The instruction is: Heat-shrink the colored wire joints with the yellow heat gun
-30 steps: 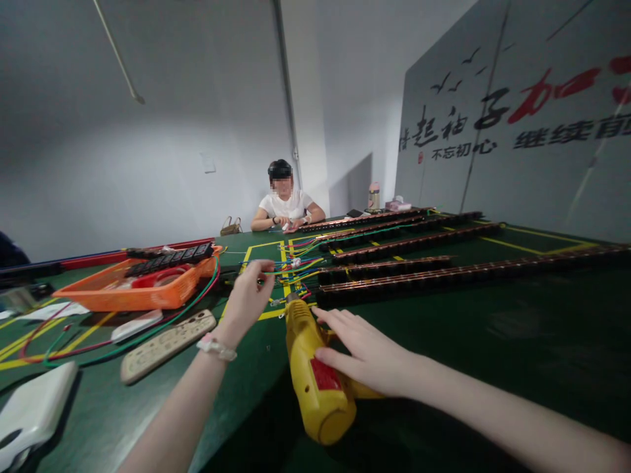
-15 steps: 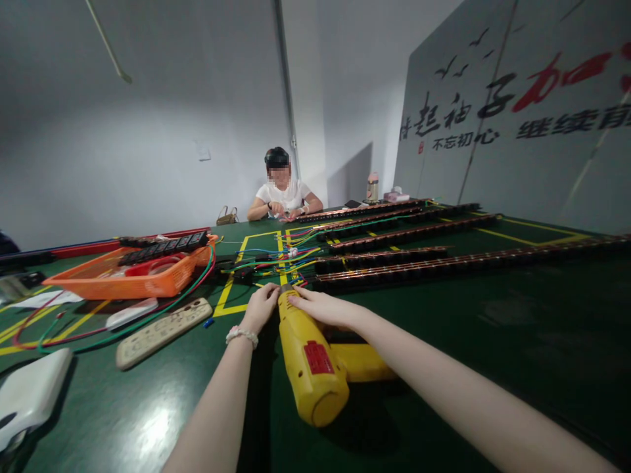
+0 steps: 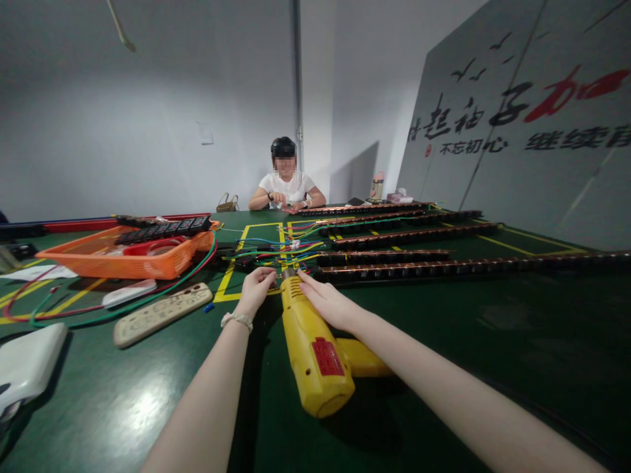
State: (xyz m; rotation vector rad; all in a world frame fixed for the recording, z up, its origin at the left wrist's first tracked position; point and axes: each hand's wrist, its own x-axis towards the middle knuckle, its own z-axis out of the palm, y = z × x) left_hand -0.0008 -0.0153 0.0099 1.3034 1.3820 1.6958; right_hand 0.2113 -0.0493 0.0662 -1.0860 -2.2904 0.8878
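Note:
A yellow heat gun (image 3: 315, 351) with a red label lies on the green table (image 3: 493, 341), its nozzle pointing away from me toward a tangle of coloured wires (image 3: 276, 253). My left hand (image 3: 256, 291), with a bead bracelet on the wrist, sits just left of the nozzle with its fingers curled in a pinch at the wire ends. My right hand (image 3: 328, 302) rests on the gun's barrel, fingers stretched toward the nozzle. What the left fingers pinch is too small to make out.
Long black strips with copper bars (image 3: 424, 253) run off to the right. An orange tray (image 3: 123, 253) with black parts, a beige power strip (image 3: 162, 314) and a white box (image 3: 27, 368) lie at the left. Another person (image 3: 286, 190) sits at the far end.
Both hands moved forward to the gun's nozzle. The left hand dropped from the raised wires to the table, and the right hand slid from the gun's body up its barrel.

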